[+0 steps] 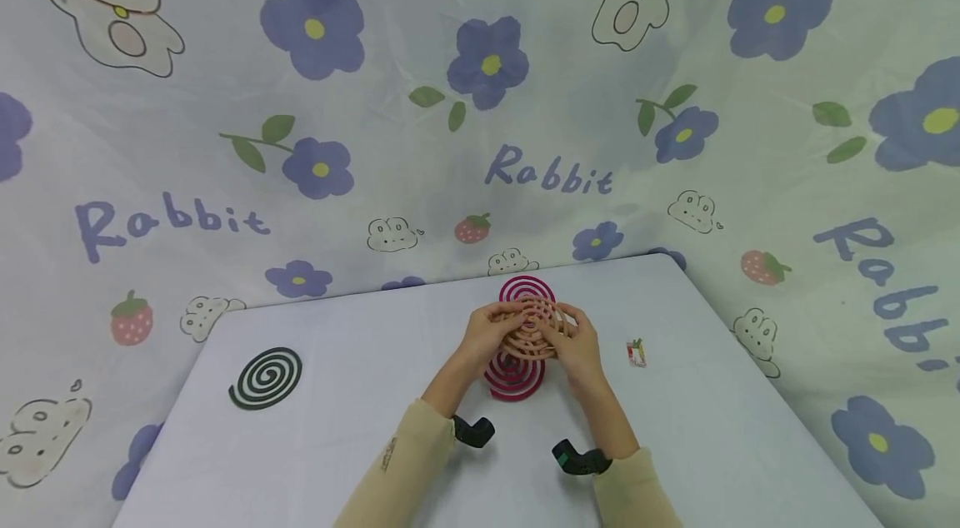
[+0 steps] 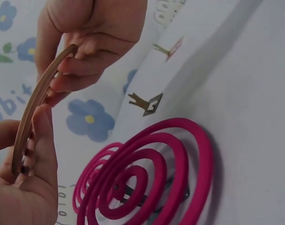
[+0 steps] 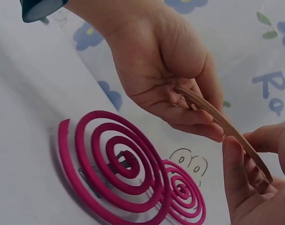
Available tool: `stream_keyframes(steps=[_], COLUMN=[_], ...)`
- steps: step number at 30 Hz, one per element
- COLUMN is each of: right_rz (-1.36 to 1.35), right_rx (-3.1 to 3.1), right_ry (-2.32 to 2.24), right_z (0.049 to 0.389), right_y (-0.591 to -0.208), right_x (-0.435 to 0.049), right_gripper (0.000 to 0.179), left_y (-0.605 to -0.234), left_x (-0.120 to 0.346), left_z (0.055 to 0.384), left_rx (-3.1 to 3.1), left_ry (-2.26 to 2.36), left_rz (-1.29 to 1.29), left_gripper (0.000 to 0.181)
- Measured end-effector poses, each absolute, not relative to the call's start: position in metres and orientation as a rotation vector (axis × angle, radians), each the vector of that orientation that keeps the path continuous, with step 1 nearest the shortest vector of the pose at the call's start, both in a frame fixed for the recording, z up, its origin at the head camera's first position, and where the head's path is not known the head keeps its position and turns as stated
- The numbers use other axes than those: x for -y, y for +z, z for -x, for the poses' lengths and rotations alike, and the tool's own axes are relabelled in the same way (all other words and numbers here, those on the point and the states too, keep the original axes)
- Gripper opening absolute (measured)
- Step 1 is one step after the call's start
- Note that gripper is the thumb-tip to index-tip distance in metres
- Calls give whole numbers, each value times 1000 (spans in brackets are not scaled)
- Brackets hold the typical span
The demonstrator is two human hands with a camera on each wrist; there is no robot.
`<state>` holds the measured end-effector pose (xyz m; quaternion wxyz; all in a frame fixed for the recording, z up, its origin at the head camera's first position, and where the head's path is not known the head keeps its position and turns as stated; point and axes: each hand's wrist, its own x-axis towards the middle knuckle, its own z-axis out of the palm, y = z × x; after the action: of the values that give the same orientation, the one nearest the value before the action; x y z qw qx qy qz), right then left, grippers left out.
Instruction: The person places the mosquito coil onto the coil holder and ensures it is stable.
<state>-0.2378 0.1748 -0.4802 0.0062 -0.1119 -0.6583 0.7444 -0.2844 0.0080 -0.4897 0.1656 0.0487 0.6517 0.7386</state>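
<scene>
Between my left hand (image 1: 486,336) and my right hand (image 1: 579,349), a brown mosquito coil (image 1: 534,350) is held up above the table. Both hands pinch its sides, thumbs on the near face and fingers behind. Seen edge-on in the left wrist view, the brown coil (image 2: 27,123) is thin and slightly bowed. Below and behind it are two pink coils: a nearer one (image 3: 63,145) and a farther one (image 1: 527,278), partly hidden by the brown coil in the head view. Dark metal pieces (image 3: 126,161) show beneath the nearer pink coil.
A dark green coil (image 1: 258,408) lies at the left of the white table (image 1: 360,395). Right of the hands is a small red-and-white item (image 1: 636,355); the left wrist view shows a small metal stand (image 2: 152,105) on the table. A printed rabbit cloth (image 1: 405,120) hangs behind.
</scene>
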Motion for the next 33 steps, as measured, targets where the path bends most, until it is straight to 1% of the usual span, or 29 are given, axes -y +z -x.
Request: stream_keyframes(steps=[5, 11, 15, 21, 28, 33], right_rz=[349, 351, 343, 319, 308, 289], right_rx=[2026, 1991, 1988, 1953, 1931, 1913], right_ry=[2311, 2309, 2303, 2307, 2317, 2335], right_z=[245, 252, 257, 264, 268, 272], right_y=[-482, -473, -465, -453, -439, -431], right_x=[-180, -186, -192, -200, -211, -220], right_gripper=[57, 60, 59, 58, 61, 63], left_y=[-486, -475, -467, -453, -438, -432], left_x=[-17, -26, -32, -42, -54, -63], left_z=[293, 304, 310, 318, 325, 331], left_rx=[-1822, -1779, -1761, -1793, -1845, -1843], left_ry=[2131, 2152, 2154, 2143, 2104, 2087], left_rz=[-138, -106, -84, -123, -206, -244], left_gripper=[29, 24, 22, 25, 20, 21])
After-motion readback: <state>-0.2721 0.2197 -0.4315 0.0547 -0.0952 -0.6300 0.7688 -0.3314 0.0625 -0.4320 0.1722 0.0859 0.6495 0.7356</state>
